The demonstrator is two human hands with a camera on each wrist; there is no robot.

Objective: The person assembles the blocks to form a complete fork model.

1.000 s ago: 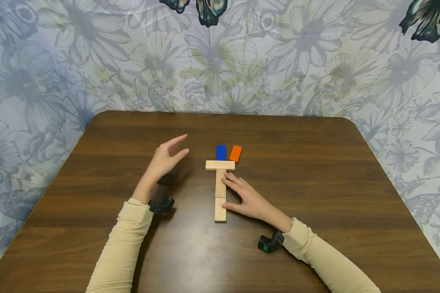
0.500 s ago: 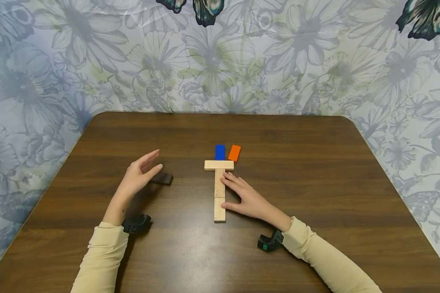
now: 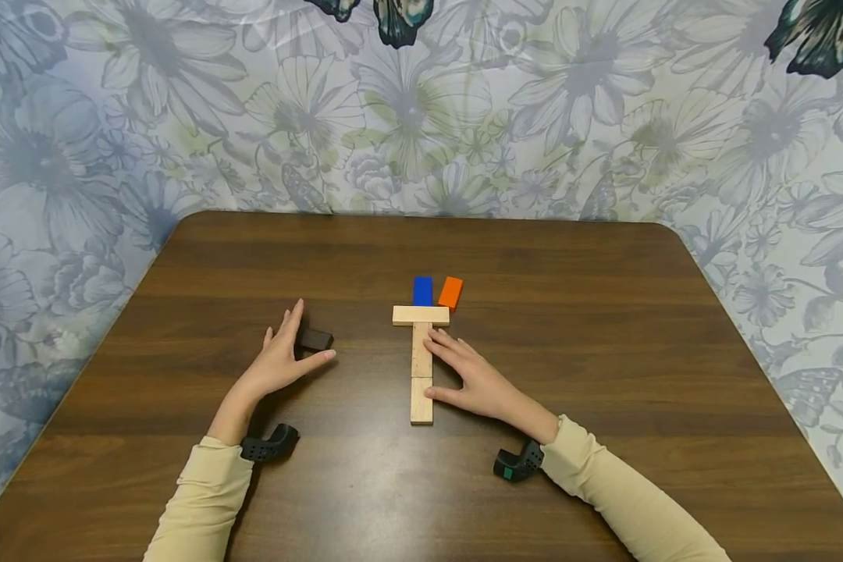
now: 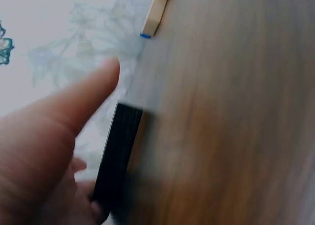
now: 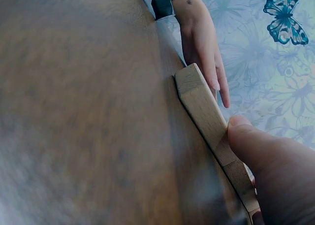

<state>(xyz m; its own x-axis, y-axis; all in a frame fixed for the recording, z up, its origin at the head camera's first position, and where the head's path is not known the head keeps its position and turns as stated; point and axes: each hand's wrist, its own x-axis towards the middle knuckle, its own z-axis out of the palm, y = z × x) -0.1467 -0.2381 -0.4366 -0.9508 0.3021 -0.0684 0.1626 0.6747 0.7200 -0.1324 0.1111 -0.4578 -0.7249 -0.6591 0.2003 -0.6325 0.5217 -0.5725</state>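
My left hand (image 3: pixel 277 367), fingers spread and thumb stretched out, is around a black block (image 3: pixel 316 339) on the left of the table. In the left wrist view the thumb stands apart from the black block (image 4: pixel 118 151); whether a fingertip touches its far end is unclear. My right hand (image 3: pixel 481 382) rests its fingertips and thumb against the right edge of a column of two plain wooden blocks (image 3: pixel 422 402). A third wooden block (image 3: pixel 421 315) lies crosswise at the column's far end, making a T shape. In the right wrist view the thumb touches the wooden block (image 5: pixel 206 112).
Beyond the crosswise block lie a blue block (image 3: pixel 423 290) and a tilted orange block (image 3: pixel 451 292). All sit on a brown wooden table (image 3: pixel 604 312). A flower-patterned wall (image 3: pixel 421 117) stands behind the table's far edge. Both wrists wear dark bands.
My left hand has moved left and toward me, away from the blue block, and spread beside the black block. My right hand and the wooden blocks have stayed in place.
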